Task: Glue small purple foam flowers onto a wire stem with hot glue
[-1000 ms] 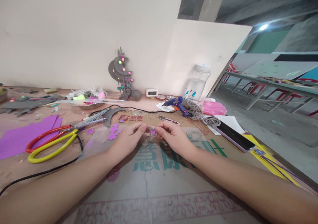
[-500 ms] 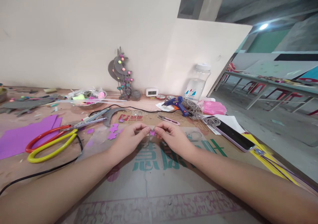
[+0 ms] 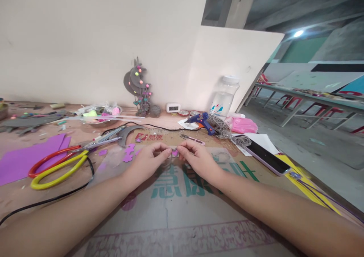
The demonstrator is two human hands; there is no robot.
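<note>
Cluttered worktop [image 3: 19, 194] | left hand [image 3: 153, 158] and right hand [image 3: 197, 158], fingertips pinched, seem to hold 1 purple heart [image 3: 174, 153] mid-frame | flower cutouts [image 3: 127, 157] left of centre already cut; heart apparently unfinished, remaining steps unclear

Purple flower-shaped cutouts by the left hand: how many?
2 clear ones: the farther cutout and the nearer cutout, both left of the left hand. Another may be hidden: a purple piece shows partly behind that hand.
</note>
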